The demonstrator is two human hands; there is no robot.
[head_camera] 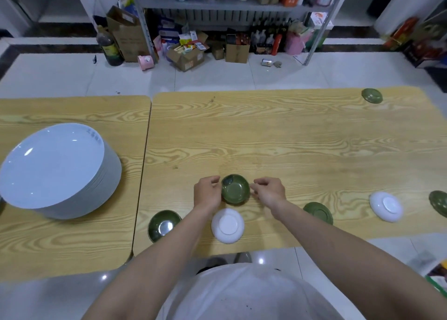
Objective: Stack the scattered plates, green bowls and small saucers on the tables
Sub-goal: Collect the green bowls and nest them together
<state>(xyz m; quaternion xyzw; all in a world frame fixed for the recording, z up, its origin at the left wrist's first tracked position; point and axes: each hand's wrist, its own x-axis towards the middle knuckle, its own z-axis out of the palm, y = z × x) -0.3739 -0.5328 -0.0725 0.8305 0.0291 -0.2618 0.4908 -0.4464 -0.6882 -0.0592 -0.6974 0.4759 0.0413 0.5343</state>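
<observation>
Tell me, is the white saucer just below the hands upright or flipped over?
Flipped over: the white saucer shows its foot ring facing up.

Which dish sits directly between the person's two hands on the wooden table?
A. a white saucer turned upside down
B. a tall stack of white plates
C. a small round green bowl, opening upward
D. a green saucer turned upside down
C: the small round green bowl, opening upward, sits between the left hand and the right hand; the upside-down white saucer lies nearer the person.
</observation>
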